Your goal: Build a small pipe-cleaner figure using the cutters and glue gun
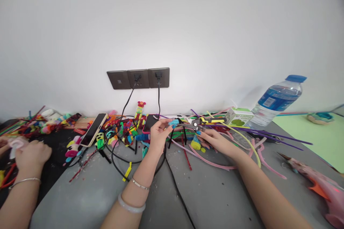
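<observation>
My left hand (158,134) is closed in a pinch on a small blue fuzzy piece (174,123) at the end of a pipe cleaner. My right hand (215,140) is wrapped round black and yellow cutting pliers (205,121), whose jaws sit right beside the blue piece. A blue and yellow fuzzy figure (196,144) lies on the grey table (209,193) just under my right hand. Pink, purple and yellow pipe cleaners (242,136) spread out around both hands.
Another person's hands (29,154) work at the left with a pale pink piece. Two phones (94,128) charge from wall sockets (138,78) over black cables. A water bottle (278,98), a small green box (238,116) and a pink glue gun (319,182) stand at the right.
</observation>
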The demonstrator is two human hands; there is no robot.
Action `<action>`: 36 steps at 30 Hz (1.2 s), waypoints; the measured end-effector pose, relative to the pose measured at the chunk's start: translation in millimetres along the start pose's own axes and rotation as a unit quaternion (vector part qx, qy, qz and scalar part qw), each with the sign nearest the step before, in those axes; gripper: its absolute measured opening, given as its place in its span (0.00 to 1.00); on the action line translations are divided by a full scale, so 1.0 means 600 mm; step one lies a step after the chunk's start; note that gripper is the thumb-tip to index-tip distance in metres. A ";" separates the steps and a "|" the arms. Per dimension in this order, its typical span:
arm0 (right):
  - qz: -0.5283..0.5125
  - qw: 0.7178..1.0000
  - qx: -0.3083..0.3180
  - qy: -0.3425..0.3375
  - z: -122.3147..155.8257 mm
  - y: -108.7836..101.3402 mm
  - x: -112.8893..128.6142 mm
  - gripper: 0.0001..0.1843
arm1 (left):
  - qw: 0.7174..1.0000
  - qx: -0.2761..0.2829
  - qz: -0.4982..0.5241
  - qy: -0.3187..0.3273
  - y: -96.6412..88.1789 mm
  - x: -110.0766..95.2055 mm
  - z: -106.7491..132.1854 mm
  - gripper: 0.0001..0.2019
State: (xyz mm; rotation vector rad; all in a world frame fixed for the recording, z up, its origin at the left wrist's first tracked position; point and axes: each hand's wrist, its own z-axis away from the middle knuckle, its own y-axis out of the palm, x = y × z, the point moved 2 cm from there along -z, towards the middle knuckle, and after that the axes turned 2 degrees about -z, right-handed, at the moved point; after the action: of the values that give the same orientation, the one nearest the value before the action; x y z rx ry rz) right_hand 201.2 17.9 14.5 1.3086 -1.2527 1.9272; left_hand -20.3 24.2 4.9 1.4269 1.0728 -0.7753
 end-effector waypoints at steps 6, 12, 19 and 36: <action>0.003 1.000 -0.002 0.000 -0.002 0.000 -0.004 0.35 | 1.000 -0.002 0.007 0.000 0.000 0.003 -0.001 0.13; 0.005 1.000 -0.002 -0.001 -0.003 -0.001 -0.009 0.35 | 1.000 -0.006 0.007 0.001 -0.001 0.004 -0.001 0.13; 0.007 1.000 -0.004 -0.001 -0.002 -0.001 -0.007 0.34 | 1.000 0.001 0.015 0.003 0.000 0.002 0.000 0.12; 0.009 1.000 -0.004 0.007 -0.003 -0.001 -0.007 0.34 | 1.000 -0.010 0.021 -0.017 0.003 -0.004 0.002 0.13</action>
State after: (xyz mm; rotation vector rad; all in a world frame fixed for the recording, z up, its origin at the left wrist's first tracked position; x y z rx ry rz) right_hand 202.5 20.0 10.6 1.2805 -1.2683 1.9378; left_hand -19.4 23.0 7.5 1.4101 1.0181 -0.7548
